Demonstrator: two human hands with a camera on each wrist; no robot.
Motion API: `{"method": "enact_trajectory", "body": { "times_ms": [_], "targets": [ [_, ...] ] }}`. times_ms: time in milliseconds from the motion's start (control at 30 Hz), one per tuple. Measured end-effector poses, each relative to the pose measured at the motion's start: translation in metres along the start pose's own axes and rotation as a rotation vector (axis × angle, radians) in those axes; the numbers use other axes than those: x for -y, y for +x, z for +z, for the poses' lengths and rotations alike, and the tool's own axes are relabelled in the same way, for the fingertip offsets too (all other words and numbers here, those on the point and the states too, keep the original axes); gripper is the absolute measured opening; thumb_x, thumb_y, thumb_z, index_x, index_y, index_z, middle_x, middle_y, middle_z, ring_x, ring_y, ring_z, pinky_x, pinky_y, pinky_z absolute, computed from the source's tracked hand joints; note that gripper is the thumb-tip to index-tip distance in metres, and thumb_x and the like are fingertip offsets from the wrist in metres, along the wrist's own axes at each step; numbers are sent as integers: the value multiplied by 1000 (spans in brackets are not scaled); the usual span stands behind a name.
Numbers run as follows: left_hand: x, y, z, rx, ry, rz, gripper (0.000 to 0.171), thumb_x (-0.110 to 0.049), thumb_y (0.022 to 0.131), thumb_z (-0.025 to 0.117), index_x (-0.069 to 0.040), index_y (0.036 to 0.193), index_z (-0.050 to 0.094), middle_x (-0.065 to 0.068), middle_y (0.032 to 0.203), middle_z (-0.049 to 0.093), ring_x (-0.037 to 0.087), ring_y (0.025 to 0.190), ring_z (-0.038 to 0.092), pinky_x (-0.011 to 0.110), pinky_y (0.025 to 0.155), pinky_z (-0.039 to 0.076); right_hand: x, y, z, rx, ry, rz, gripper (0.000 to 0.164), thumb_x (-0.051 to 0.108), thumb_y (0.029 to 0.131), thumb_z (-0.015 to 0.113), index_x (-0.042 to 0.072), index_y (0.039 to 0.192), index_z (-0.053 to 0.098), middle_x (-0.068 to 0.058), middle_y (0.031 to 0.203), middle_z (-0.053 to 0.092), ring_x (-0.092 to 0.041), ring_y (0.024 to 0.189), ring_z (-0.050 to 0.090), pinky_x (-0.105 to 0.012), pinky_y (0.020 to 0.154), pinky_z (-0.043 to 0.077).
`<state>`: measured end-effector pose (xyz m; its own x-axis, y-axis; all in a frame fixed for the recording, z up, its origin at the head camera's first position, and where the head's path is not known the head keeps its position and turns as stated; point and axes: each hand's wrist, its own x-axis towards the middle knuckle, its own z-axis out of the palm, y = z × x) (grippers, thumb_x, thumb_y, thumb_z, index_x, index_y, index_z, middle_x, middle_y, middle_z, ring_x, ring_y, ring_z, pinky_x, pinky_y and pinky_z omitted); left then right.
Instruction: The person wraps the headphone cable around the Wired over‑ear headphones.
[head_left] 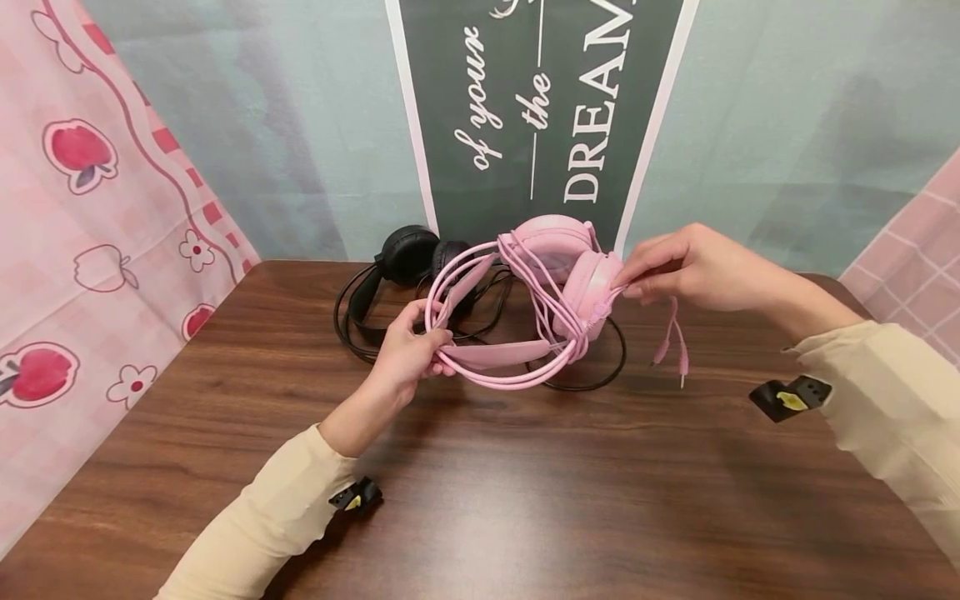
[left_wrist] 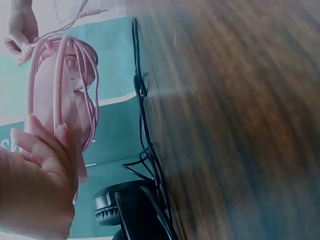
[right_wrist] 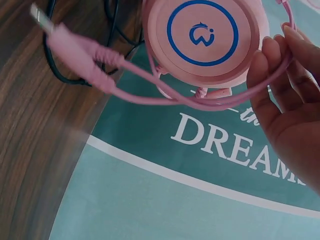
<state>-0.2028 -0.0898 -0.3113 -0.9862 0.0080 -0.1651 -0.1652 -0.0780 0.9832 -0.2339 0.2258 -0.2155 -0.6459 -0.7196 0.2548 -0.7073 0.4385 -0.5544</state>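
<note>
A pink headset is held above the brown table, its pink cable wound around the ear cups. My left hand grips the headband at its left end; the left wrist view shows the fingers curled on the band. My right hand pinches the pink cable beside the ear cup, which bears a blue ring logo. The cable's two plugs dangle below that hand, and one plug shows large in the right wrist view.
A black headset with a looped black cable lies on the table behind the pink one, against a teal backdrop with a dark poster. Pink patterned cloth hangs at the left.
</note>
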Motion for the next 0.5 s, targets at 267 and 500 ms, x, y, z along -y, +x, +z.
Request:
{"method": "enact_trajectory", "body": {
  "times_ms": [267,500],
  "targets": [
    [1,-1,0,42,10,-20,37,10,82,47,-8,114,43,8,62,54,10,37,52,13,34,38,-3,3,4,-92,-44,31,17,-3,77,69,7,91,72,2,85,66,-5,76,57,-15,65,46],
    [2,-2,-1,68,13,-43,36,10,82,47,-8,113,44,7,63,54,10,37,52,13,34,37,-1,5,7,-156,-70,131,14,3,79,70,9,91,72,3,85,67,-6,72,58,-15,63,46]
  ]
}}
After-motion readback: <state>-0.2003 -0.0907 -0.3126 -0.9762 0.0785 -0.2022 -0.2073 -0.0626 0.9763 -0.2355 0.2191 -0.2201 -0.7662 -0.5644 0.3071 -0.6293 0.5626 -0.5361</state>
